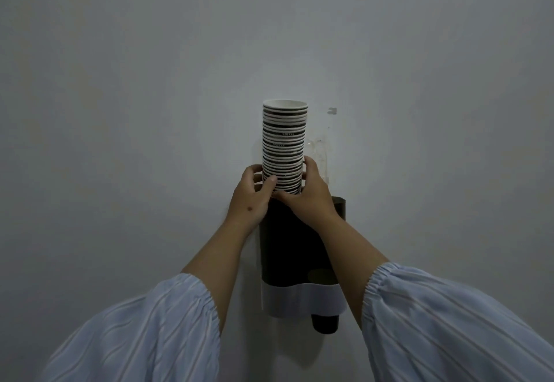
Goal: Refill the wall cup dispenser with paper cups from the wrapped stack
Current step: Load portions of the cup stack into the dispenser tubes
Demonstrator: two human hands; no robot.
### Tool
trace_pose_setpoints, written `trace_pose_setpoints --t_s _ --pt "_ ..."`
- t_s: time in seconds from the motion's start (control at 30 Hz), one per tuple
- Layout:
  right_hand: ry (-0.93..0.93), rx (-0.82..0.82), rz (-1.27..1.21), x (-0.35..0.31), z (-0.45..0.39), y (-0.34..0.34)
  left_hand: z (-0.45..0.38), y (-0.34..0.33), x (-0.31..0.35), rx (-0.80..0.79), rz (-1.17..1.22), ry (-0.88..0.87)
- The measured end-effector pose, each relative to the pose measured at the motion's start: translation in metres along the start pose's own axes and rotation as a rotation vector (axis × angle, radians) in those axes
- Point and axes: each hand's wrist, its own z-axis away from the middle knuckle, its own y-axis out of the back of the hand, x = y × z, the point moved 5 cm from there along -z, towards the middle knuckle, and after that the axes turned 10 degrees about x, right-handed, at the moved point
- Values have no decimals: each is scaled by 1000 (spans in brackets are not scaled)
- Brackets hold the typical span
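Note:
A tall stack of paper cups (284, 141) with dark bodies and white rims stands upright, its lower end at the top opening of the dark wall cup dispenser (287, 249). My left hand (251, 198) grips the bottom of the stack from the left, thumb across the front. From the right, my right hand (311, 195) wraps around the same part of the stack. The dispenser has a white lower band (299, 299), and one dark cup (325, 323) pokes out beneath it. No wrapper is visible on the stack.
A plain grey-white wall (150, 111) fills the view. A small clear adhesive hook or bracket (331, 110) is stuck to the wall just right of the stack. My striped sleeves cover the lower corners.

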Motion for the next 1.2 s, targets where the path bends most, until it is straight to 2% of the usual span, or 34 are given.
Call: trace_pose_setpoints --t_s 0.3,0.47,0.8,1.03,1.2 --pt "-69 -87 133 7 -3 -1 5 -8 -11 -87 -81 26" --pt "-95 -159 313 19 0 -5 7 -4 -24 -56 -213 83" --pt "72 -220 642 20 11 -17 16 0 -34 -159 -544 -63" --pt "175 -201 737 21 16 -17 31 0 -34 -160 -436 -90" --pt "157 -93 694 15 29 2 51 1 -26 -45 -333 -141"
